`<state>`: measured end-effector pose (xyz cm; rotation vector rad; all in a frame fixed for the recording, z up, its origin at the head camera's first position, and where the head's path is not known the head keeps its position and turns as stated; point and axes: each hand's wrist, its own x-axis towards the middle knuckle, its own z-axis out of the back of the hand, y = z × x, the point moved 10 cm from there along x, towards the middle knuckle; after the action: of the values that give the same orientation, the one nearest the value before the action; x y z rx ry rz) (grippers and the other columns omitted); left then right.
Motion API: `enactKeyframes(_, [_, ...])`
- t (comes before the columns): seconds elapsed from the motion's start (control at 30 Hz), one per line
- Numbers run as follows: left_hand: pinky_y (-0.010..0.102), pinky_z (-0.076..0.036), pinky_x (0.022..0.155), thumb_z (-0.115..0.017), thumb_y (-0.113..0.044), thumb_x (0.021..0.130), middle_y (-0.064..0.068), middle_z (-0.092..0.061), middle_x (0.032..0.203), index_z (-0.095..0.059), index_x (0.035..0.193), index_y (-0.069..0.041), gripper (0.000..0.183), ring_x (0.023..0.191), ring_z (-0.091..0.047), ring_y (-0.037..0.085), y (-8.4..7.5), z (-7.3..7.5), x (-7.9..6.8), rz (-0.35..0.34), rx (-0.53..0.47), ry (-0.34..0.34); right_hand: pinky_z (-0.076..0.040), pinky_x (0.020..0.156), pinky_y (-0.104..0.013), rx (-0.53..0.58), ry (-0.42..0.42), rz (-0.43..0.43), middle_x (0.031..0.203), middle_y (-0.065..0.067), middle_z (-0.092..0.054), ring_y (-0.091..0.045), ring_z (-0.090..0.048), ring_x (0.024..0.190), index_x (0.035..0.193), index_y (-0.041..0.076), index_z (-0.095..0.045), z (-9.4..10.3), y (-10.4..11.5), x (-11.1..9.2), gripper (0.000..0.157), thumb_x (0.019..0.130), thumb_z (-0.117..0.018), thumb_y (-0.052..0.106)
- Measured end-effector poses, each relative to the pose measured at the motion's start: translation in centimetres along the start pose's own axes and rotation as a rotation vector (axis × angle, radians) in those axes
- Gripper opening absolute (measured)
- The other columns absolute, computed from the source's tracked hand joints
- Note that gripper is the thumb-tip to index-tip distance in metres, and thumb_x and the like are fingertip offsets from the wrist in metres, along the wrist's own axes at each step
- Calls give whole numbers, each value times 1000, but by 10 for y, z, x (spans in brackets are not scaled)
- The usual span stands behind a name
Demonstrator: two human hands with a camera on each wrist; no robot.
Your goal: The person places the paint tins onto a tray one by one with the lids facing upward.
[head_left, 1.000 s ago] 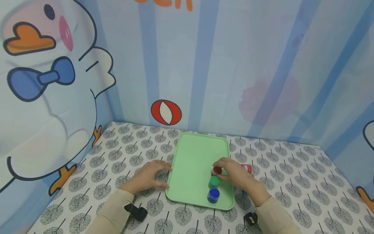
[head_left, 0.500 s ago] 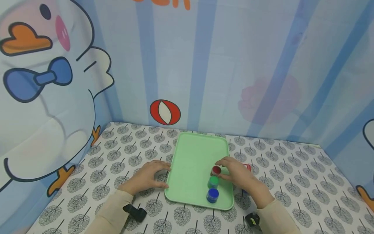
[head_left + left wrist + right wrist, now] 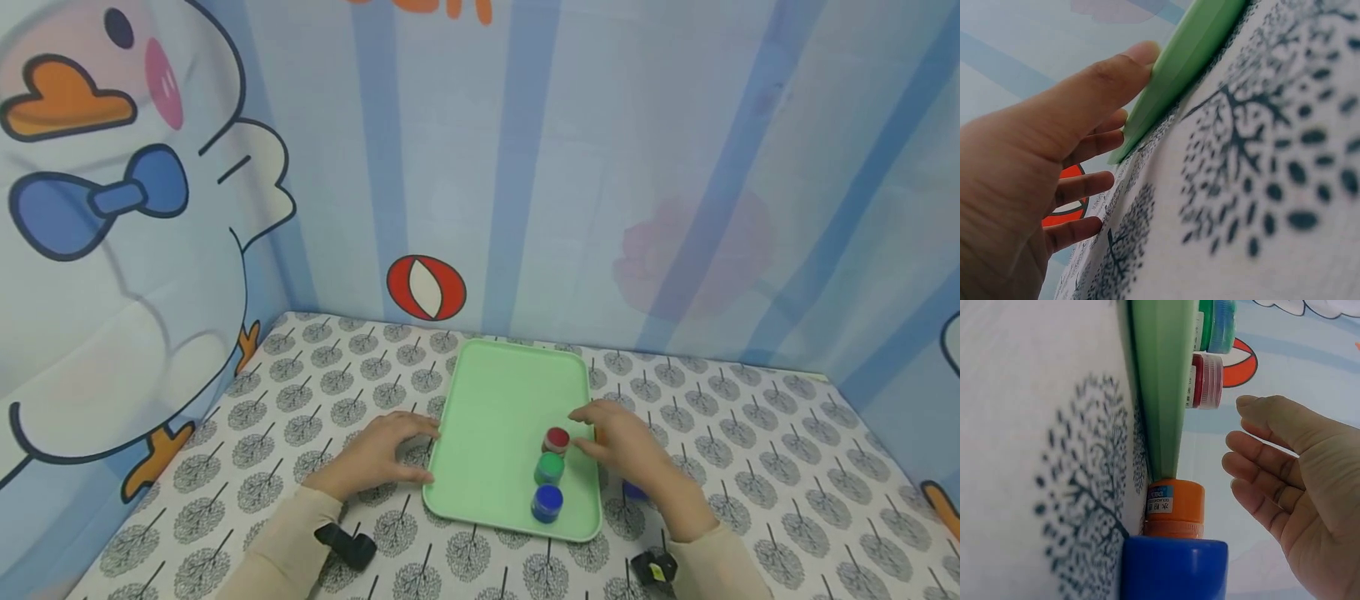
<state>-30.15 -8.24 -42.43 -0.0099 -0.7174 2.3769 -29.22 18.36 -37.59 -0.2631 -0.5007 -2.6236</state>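
Note:
On the right part of a light green tray (image 3: 502,400), three small paint jars stand in a row: a red jar (image 3: 557,441), a green jar (image 3: 550,469) and a blue jar (image 3: 547,504). My right hand (image 3: 626,446) hovers just right of the red jar, thumb and fingers apart and holding nothing. In the right wrist view, a gap shows between the thumb and the red jar (image 3: 1205,381). My left hand (image 3: 378,454) rests at the tray's left edge with its fingers spread; in the left wrist view, the thumb reaches the tray's rim (image 3: 1179,72).
Outside the tray on the right, an orange paint jar (image 3: 1175,506) and a blue container (image 3: 1174,569) stand on the tree-patterned cloth (image 3: 360,358), partly hidden by my right arm in the head view. A printed curtain (image 3: 465,167) hangs behind the table.
My right hand has let go of the red jar and drawn away to the right. The jar stays behind the green one. My left hand and the tray look unmoved.

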Motion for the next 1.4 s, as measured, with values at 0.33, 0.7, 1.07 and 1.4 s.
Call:
enactKeyframes(0.33, [53, -39, 111, -78, -46, 73, 2, -58, 138, -63, 123, -18, 59, 127, -53, 27, -1, 0, 1, -11, -11, 1, -55, 90, -46, 26, -38, -29, 110, -12, -69, -30, -64, 104, 111, 4, -68, 9, -11, -3, 29, 85, -72, 15])
enactKeyframes(0.7, [53, -38, 111, -79, -46, 72, 2, -58, 137, -63, 122, -19, 60, 127, -53, 27, -2, 1, 0, -16, -7, -11, -54, 90, -51, 20, -75, -68, 110, -16, -69, -35, -62, 105, 108, 2, -69, 18, -33, -7, 27, 86, -72, 16])
enactKeyframes(1.07, [55, -37, 111, -78, -46, 72, 2, -58, 138, -63, 122, -18, 59, 127, -53, 27, -2, 0, 0, -16, -13, -10, -47, 99, -57, 19, -23, -140, 116, -17, -66, -39, -57, 113, 108, 4, -69, 14, -50, -11, 28, 86, -72, 20])
enactKeyframes(1.4, [55, -36, 111, -78, -47, 72, 1, -57, 138, -63, 122, -19, 59, 127, -53, 27, -1, -1, 0, -6, -1, -11, -46, 99, -56, -12, 5, -164, 116, -15, -67, -37, -57, 114, 108, 5, -68, 11, -55, -13, 30, 84, -73, 22])
